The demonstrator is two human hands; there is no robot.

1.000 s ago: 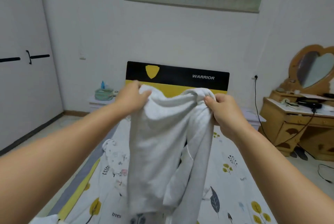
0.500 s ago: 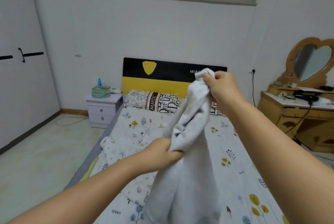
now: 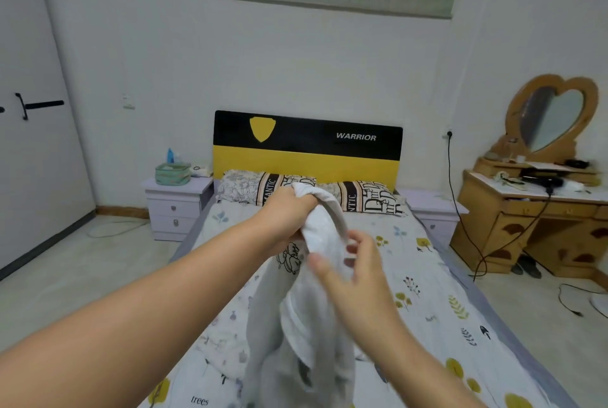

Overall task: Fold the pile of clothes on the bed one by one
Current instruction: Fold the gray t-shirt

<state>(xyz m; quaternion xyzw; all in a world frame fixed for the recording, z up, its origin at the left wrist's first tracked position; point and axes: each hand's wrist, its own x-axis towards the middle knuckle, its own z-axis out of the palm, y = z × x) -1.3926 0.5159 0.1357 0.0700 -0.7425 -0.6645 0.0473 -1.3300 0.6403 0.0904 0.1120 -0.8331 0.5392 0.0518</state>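
A light grey garment (image 3: 306, 322) hangs in the air over the bed (image 3: 427, 302), with a small dark print showing near its top. My left hand (image 3: 289, 213) grips its upper end, fingers curled round the bunched cloth. My right hand (image 3: 352, 266) is just below and to the right, fingers spread and loosely bent against the cloth, holding nothing that I can see. Another pale patterned garment (image 3: 223, 355) lies crumpled on the sheet, lower left, partly hidden behind the hanging one.
Two patterned pillows (image 3: 250, 187) lie against the black and yellow headboard (image 3: 306, 147). A nightstand (image 3: 174, 207) with a green box stands left of the bed. A wooden dresser (image 3: 533, 223) with a heart mirror and trailing cables is on the right.
My left hand has risen from the garment's middle to grip its top end. My right hand has let go of the top and dropped down beside the cloth with fingers spread.
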